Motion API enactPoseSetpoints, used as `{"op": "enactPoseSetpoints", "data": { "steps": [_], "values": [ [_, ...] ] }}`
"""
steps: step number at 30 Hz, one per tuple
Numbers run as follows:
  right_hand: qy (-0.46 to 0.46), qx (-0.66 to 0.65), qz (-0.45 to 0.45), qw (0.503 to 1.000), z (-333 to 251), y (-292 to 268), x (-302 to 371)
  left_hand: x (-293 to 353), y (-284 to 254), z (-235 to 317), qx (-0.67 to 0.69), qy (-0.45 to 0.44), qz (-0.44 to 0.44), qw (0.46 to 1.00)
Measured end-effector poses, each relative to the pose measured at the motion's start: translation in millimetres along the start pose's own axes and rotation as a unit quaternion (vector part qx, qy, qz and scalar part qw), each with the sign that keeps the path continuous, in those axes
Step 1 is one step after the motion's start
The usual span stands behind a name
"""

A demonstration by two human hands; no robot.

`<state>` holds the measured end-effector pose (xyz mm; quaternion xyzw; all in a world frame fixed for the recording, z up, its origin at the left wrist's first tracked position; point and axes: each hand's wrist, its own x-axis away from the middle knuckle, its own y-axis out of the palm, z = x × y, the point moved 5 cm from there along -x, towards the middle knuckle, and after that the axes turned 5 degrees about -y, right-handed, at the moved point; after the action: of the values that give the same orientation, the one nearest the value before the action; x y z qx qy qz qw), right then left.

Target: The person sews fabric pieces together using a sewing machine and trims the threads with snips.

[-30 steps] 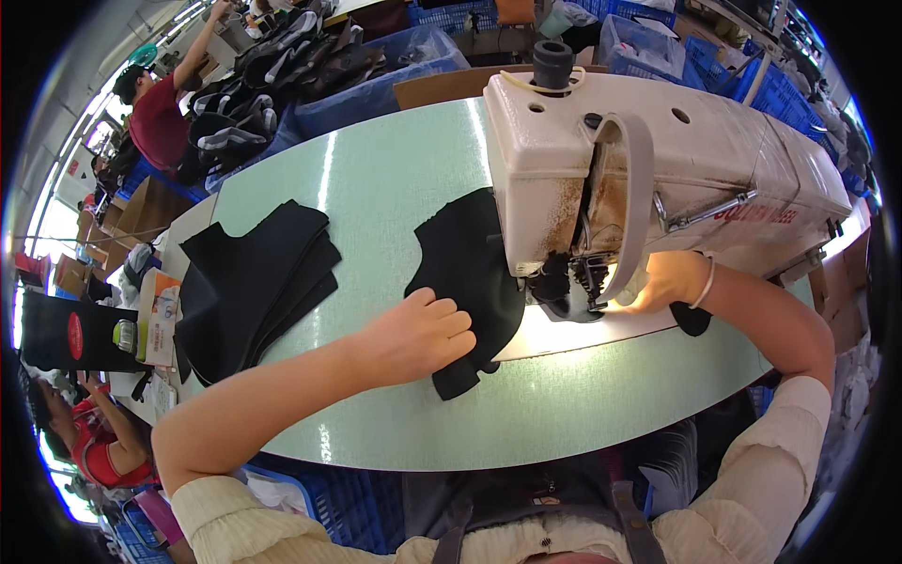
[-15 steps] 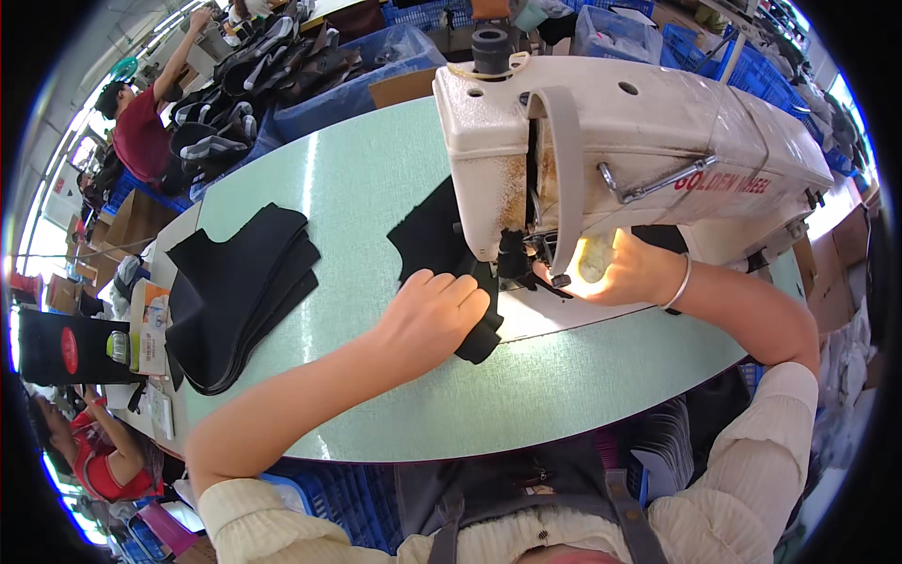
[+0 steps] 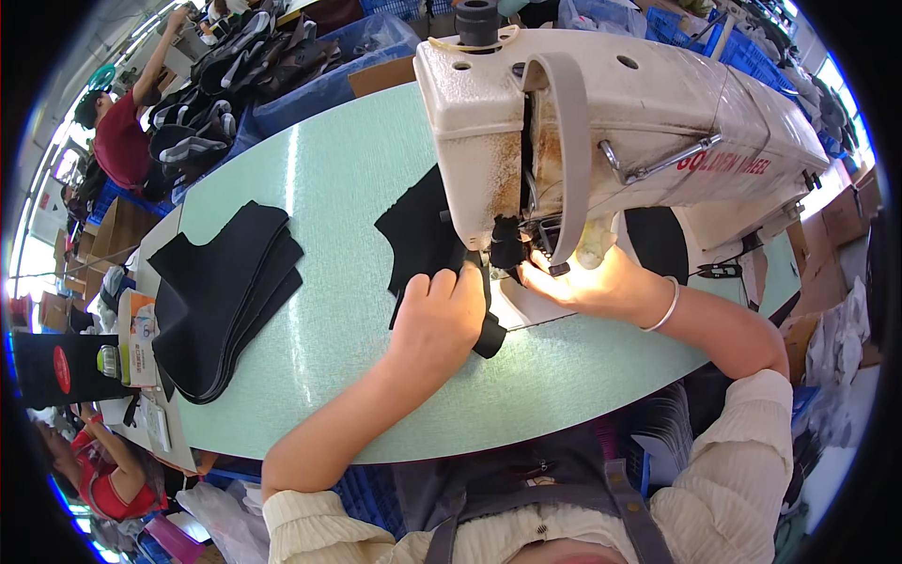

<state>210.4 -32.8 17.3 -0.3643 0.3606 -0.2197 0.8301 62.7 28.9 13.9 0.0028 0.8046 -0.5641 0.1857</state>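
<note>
A black fabric piece (image 3: 411, 235) lies under the needle end of a white sewing machine (image 3: 620, 132), its lower corner curling up on the green table. My left hand (image 3: 440, 315) is closed on this piece with curled fingers, just left of the presser foot. Close by on the other side, my right hand (image 3: 601, 287) has its fingers drawn together at the lit needle area. The machine's curved guard and lamp hide part of that hand, and what its fingertips hold cannot be made out. Left of my left hand sits a stack of black fabric pieces (image 3: 225, 301).
Another black piece (image 3: 656, 246) lies behind my right wrist, with small thread snips (image 3: 719, 271) further right. A blue bin (image 3: 319, 80) and piled dark shoe parts stand beyond the table (image 3: 348, 160). Two people work at the left.
My left hand has moved a little up and right, closer to the needle, its forearm steeper. My right hand has shifted slightly left. The whole view has tilted a little.
</note>
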Motion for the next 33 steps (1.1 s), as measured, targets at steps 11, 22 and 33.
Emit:
{"op": "enactPoseSetpoints", "data": {
  "steps": [11, 22, 33],
  "values": [
    [0.087, -0.105, -0.084, 0.987, -7.7, -9.2, -5.6, 2.7, -1.4, -11.3, 0.145, -0.040, 0.018, 0.988],
    [0.085, -0.115, -0.037, 0.989, -19.0, -8.9, -11.0, 3.8, -0.4, -11.2, 0.223, -0.056, 0.056, 0.972],
    [0.137, -0.164, -0.040, 0.976, -25.1, -2.5, -13.3, 2.8, -4.2, -22.9, 0.259, -0.056, 0.053, 0.963]
  ]
}}
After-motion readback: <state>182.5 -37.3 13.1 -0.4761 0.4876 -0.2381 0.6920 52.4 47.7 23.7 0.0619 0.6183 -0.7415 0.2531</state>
